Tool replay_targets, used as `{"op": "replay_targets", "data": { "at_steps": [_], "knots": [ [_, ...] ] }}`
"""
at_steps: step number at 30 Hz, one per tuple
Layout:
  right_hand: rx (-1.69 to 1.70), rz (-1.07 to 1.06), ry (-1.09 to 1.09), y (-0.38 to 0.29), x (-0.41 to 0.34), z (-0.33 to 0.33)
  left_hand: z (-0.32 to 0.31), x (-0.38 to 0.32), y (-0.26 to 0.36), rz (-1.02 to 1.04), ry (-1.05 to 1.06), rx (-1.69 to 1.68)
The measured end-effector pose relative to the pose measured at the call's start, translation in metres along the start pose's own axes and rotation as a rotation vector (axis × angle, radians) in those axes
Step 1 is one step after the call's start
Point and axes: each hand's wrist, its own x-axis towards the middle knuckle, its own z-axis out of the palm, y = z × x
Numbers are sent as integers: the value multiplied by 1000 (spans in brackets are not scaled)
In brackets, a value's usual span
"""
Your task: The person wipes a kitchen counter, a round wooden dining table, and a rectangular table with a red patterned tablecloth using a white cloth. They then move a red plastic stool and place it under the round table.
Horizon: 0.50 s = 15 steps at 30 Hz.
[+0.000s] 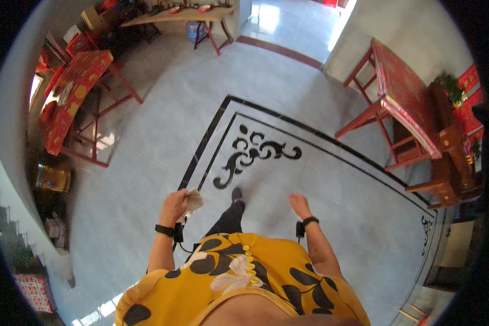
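My left hand (174,207) is closed around a crumpled greyish-beige cloth (194,201), which sticks out past the fingers on the inner side. Nothing shows in my right hand (300,205); its fingers are curled in, and it hangs over the floor in front of my body. Each wrist wears a black strap with a small black device. Below both hands lies a glossy grey tile floor (146,171) with a black border and a scroll ornament (252,153). One dark shoe (237,194) shows between the hands.
A red-covered table (79,89) stands at left, with stairs (18,232) below it. Another red-topped table (407,89) is at right, beside wooden furniture (452,179). Ahead, a raised sill (279,51) crosses the doorway, near a wooden bench (183,16) and a blue water bottle (193,31).
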Motion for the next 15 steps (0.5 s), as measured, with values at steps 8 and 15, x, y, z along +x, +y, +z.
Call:
{"op": "replay_targets", "data": {
  "at_steps": [8,15],
  "knots": [
    [253,565,-88,79,-4,-53,-13,286,100,324,-84,-133],
    [596,962,105,126,64,-30,16,471,172,620,-244,-75]
  ]
}}
